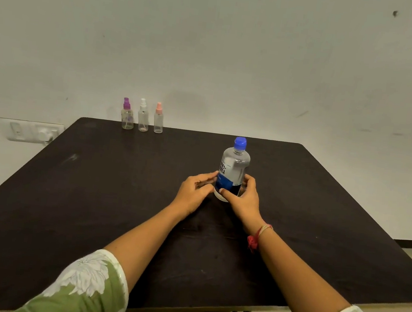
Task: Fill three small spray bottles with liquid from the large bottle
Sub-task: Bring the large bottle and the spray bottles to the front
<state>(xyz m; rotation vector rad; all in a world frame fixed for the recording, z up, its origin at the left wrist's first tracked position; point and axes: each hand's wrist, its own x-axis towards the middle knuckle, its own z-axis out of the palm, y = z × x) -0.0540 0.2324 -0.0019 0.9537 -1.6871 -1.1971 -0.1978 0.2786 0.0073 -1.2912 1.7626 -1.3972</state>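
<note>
Near the middle of the dark brown matte worktop [91, 193], a touch right of centre: large clear plastic bottle [235, 164] with blue-and-white label and blue screw cap [240, 142], upright, base down on the surface, cap on.

Right grip [245, 199] clamped on the lower part of that large bottle: thumb across the front of the label, fingers curled round the right flank. Left grip [193, 190] apart and loosely bent, fingertips touching the bottle's left flank at label height, not wrapped round. Both forearms bare, stretched forward over the worktop from green floral-print sleeves [84, 288] at the near edge. Round the right wrist, red and pale thread band [257, 237].

Far back, along the worktop's rear edge and left of centre, well apart from the large bottle: a row of three, upright, close together without touching. From left to right: small clear plastic spray bottle with purple top [127, 117], small clear plastic spray bottle with white top [142, 121], small clear plastic spray bottle with pink top [158, 121]. Spray tops on all three. Fill level too small to tell.

Behind everything, plain pale wall [239, 43]; low on it at the left, white switch-and-socket plate [31, 132], beside the worktop's rear left corner.
</note>
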